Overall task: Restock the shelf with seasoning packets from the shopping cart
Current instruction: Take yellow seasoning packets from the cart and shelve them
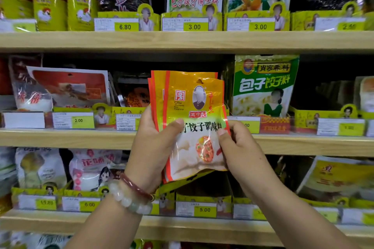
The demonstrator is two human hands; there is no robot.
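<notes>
A small stack of orange and white seasoning packets [192, 107] is held upright in front of the middle shelf [81, 138]. My left hand [153, 147] grips the stack from its left side, thumb across the front packet. My right hand [238, 145] pinches the front packet's right edge with thumb on its face. The packets cover the shelf slot behind them, between a dark red packet row and a green dumpling seasoning bag [265, 87]. The shopping cart is out of view.
Three wooden shelves carry packed goods behind yellow price holders. The upper shelf [182, 40] holds yellow canisters and green bags. The lower shelf [60, 220] holds white bags. A beaded bracelet and a red bangle sit on my left wrist.
</notes>
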